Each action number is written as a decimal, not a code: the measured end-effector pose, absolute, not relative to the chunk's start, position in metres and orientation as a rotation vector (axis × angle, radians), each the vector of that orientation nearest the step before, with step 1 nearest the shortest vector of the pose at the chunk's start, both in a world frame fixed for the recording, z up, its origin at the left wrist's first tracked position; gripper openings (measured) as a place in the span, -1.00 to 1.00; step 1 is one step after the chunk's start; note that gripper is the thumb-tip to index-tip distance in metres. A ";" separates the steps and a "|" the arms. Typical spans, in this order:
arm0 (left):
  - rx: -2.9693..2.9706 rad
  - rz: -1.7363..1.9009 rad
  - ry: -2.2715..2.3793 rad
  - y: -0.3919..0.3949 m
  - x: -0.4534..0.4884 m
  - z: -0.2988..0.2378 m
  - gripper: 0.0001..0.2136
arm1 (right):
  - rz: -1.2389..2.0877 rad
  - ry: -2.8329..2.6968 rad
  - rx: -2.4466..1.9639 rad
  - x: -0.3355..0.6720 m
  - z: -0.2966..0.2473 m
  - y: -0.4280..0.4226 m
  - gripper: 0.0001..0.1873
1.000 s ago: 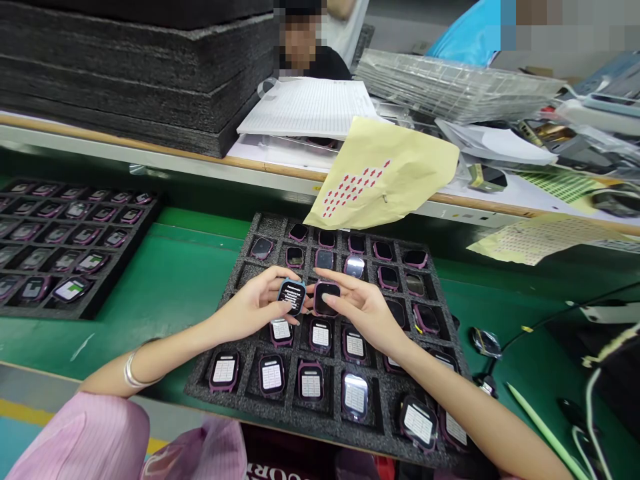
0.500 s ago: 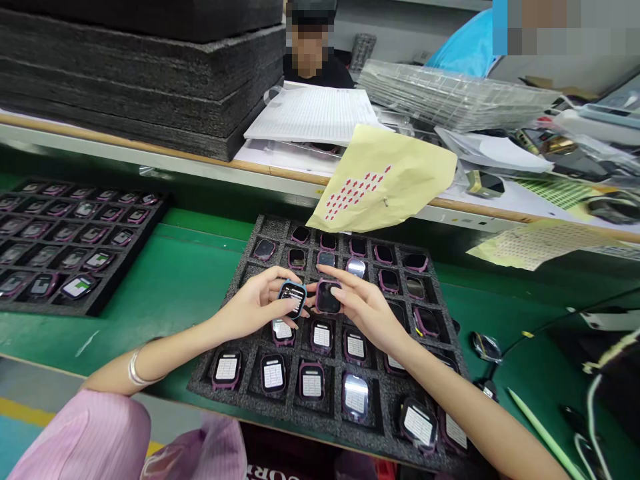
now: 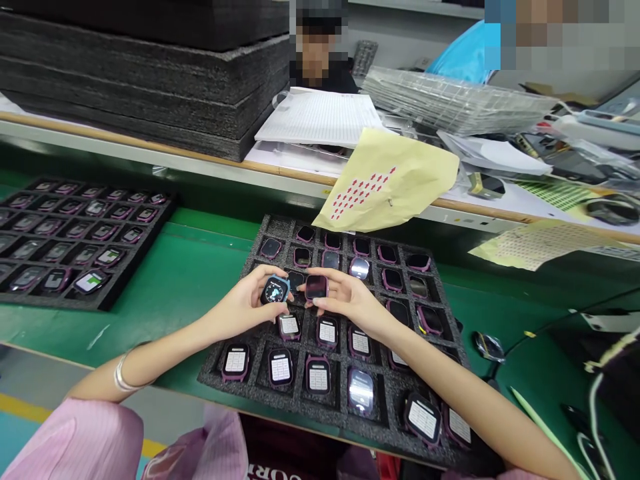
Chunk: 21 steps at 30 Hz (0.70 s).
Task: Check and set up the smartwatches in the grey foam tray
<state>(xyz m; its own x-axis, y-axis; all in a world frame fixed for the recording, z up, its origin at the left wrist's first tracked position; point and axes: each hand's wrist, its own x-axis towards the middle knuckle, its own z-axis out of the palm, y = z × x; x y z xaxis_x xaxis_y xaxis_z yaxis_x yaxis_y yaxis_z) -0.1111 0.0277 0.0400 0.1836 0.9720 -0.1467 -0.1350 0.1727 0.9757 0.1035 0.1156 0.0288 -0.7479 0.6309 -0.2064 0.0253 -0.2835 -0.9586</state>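
Observation:
Between the thumb and fingers of my left hand (image 3: 250, 299) is a blue-cased smartwatch (image 3: 275, 291), its screen lit with a round dial. My right hand (image 3: 345, 293) grips a purple smartwatch (image 3: 317, 287) with a dark screen, close beside the blue one. Both are held above a black foam tray (image 3: 325, 407) divided into compartments. Purple watches fill many of these; the nearer ones, such as this watch (image 3: 235, 360), show white grid screens, while those at the back are mostly dark. My right hand and forearm hide some compartments.
A second foam tray (image 3: 103, 303) of watches lies at the left on the green table (image 3: 200, 233). Stacked foam trays (image 3: 150, 100), paper sheets (image 3: 320, 117) and a hanging yellow sheet (image 3: 390, 180) are along the shelf. Cables (image 3: 593, 413) lie at the right. A person (image 3: 323, 53) is opposite.
The blue watch's screen has gone from white lines of text to a round dial. Both hands have shifted slightly left over the tray, and my right thumb has moved off the purple watch's screen.

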 end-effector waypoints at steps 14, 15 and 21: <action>1.057 1.053 1.053 0.041 -0.091 0.043 -0.65 | 2.188 -1.399 -0.891 0.112 0.034 0.105 -0.60; 1.057 1.047 1.059 0.041 -0.091 0.042 -0.65 | 2.196 -1.361 -0.895 0.112 0.035 0.105 -0.60; 1.052 1.035 1.059 0.041 -0.091 0.040 -0.62 | 2.366 -1.127 -0.792 0.117 0.040 0.104 -0.53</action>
